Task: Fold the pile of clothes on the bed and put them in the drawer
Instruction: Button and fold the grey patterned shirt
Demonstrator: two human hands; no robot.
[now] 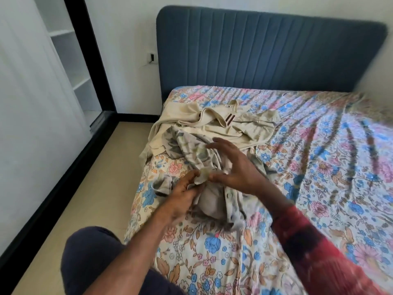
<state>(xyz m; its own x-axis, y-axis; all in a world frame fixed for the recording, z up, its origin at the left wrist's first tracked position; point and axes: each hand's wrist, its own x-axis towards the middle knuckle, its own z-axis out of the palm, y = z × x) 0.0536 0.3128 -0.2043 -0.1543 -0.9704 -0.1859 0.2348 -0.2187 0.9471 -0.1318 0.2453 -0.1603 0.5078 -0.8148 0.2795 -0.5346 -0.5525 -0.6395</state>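
A crumpled pale floral-print shirt [197, 154] lies on the bed's left side, partly over a cream garment [240, 126] with dark stripes near its collar. My left hand [185, 194] grips a bunched fold of the floral shirt near its lower end. My right hand [236, 167] hovers over the same shirt, its thumb at the fold by my left fingers and its other fingers spread and straight. No drawer is in view.
The bed carries a flowered sheet [319, 167] and a blue padded headboard [265, 52]. A white wardrobe with a black frame [85, 60] and open shelves stands to the left. Beige floor [85, 199] runs along the bed's left edge. My knee [91, 258] is at the bottom.
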